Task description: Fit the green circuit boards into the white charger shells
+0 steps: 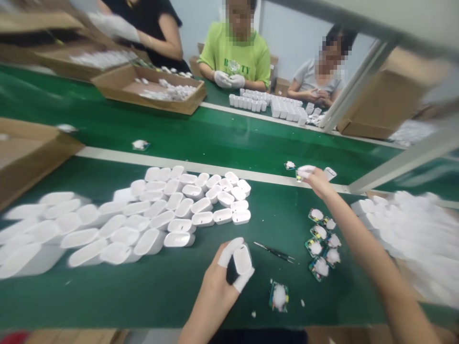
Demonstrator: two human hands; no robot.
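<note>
In the head view, the left hand [219,282] has its thumb and a finger, both in white covers, parted just the width of a white shell [243,261] and pressed to opposite sides of it. The shell sits right at the fingertips, its top face turned upward.

The right hand [320,182] is stretched out well beyond that grip, fingertips drawn close together at a small circuit board [299,177]; whether they pinch it or only touch it, I cannot tell. Just left of those fingertips lies a loose board [289,165], and just right of the hand a pale casing [330,173].

To the right of the left grip lie black tweezers [275,252], with a nearer board [278,296] below them; many standing shells [179,205] spread to its left.
</note>
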